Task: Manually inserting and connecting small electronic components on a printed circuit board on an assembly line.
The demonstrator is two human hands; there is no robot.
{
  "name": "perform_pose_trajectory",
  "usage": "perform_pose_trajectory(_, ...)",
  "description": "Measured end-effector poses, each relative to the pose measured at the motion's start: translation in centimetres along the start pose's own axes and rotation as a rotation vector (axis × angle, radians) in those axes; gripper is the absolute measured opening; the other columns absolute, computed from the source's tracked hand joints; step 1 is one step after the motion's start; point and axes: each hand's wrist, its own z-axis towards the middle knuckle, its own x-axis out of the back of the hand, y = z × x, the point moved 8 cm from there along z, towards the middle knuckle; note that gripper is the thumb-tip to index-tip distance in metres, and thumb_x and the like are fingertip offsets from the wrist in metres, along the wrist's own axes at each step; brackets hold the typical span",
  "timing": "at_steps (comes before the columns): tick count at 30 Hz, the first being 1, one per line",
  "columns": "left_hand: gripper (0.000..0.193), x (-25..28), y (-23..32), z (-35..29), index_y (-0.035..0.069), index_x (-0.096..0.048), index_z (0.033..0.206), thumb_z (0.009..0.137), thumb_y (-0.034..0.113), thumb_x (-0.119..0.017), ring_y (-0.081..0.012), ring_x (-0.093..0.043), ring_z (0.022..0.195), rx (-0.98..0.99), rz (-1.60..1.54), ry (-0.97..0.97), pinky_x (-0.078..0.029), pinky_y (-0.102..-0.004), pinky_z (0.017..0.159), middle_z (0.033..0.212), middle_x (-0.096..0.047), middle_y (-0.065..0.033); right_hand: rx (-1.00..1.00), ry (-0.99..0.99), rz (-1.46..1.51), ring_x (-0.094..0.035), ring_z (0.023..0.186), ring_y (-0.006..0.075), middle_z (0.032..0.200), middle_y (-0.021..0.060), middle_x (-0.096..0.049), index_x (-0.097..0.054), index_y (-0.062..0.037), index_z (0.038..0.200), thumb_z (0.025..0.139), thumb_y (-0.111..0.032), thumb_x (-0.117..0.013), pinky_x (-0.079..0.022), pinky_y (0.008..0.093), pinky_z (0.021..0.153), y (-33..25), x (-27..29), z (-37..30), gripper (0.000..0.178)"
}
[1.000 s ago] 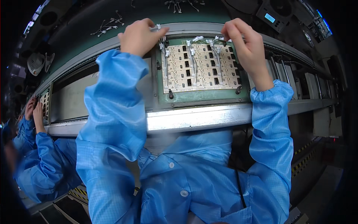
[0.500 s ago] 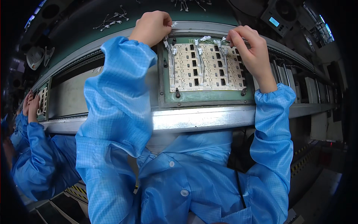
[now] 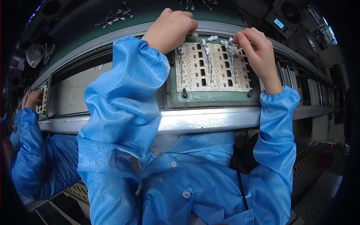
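Observation:
A panel of cream circuit boards with black connectors sits in a green fixture in front of me. Thin cables with white plugs lie lengthwise over the panel in several strands. Over the panel's far left corner, my left hand is closed in a pinch, a bit of white plug showing under its fingertips. At the far right corner my right hand pinches thumb and forefinger together at the white plug of the rightmost cable. My fingers partly hide both plugs.
A metal rail runs along the near side of the conveyor. Loose white-plugged cables lie on the green surface beyond. A small fan stands at far left. A co-worker's hand is at another panel on the left.
My left hand has moved right, from beside the panel's far left corner to over its far edge. The right hand keeps its pinch at the same corner. The whole view has shifted slightly.

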Motion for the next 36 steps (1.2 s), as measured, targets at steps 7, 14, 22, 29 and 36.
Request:
perform_pose_trajectory(7, 0.012, -0.4, 1.0, -0.3, 0.008, -0.074, 0.1, 0.091, 0.01, -0.067, -0.0287, -0.062, 0.091, -0.027, 0.034, -0.017, -0.051, -0.0364, 0.092, 0.099, -0.069, -0.0035, -0.009, 0.003, 0.0, -0.059, 0.077, 0.0143, 0.077, 0.0027, -0.064, -0.068, -0.0025, 0.089, 0.1, -0.017, -0.059, -0.043, 0.0297, 0.079, 0.0, 0.2, 0.2, 0.021)
perform_pose_trajectory(14, 0.014, -1.4, 0.7, -0.2, 0.007, -0.073, 0.103, 0.092, 0.009, -0.064, -0.0306, -0.067, 0.089, -0.038, -0.052, 0.023, -0.056, -0.0385, 0.082, 0.095, -0.072, -0.007, -0.021, 0.005, -0.028, -0.06, 0.077, 0.0146, 0.078, 0.0028, -0.065, -0.069, -0.0022, 0.089, 0.099, -0.017, -0.06, -0.043, 0.0299, 0.08, 0.2, 0.2, 0.0, 0.02)
perform_pose_trajectory(22, 0.015, 0.4, -0.3, -0.6, 0.005, -0.071, 0.106, 0.092, 0.008, -0.065, -0.0289, -0.07, 0.081, -0.13, -0.047, 0.19, -0.057, -0.0383, 0.078, 0.094, -0.073, -0.0135, -0.028, -0.004, -0.026, -0.062, 0.077, 0.015, 0.079, 0.0035, -0.065, -0.068, -0.001, 0.091, 0.1, -0.018, -0.059, -0.044, 0.0291, 0.081, 0.6, 0.4, -0.1, 0.021)
perform_pose_trajectory(29, 0.036, 4.6, -2.5, -1.2, 0.002, -0.065, 0.111, 0.079, -0.012, -0.056, -0.0232, -0.061, 0.088, 0.158, -0.482, 0.283, -0.051, -0.0356, 0.079, 0.094, -0.059, -0.0113, -0.057, -0.003, -0.029, -0.062, 0.076, 0.0149, 0.08, 0.004, -0.065, -0.068, -0.0006, 0.091, 0.1, -0.018, -0.059, -0.044, 0.0294, 0.08, 1.4, 0.5, -0.2, 0.022)
perform_pose_trajectory(36, 0.024, 4.4, -4.5, -2.7, 0.003, -0.068, 0.109, 0.085, 0.0, -0.068, -0.0213, -0.066, 0.081, 0.27, -0.587, 0.206, -0.054, -0.0309, 0.076, 0.09, -0.066, -0.0095, -0.143, -0.007, 0.022, -0.063, 0.077, 0.0147, 0.08, 0.0042, -0.065, -0.068, -0.0004, 0.091, 0.099, -0.02, -0.06, -0.045, 0.0289, 0.078, 2.4, 0.4, -0.3, 0.023)
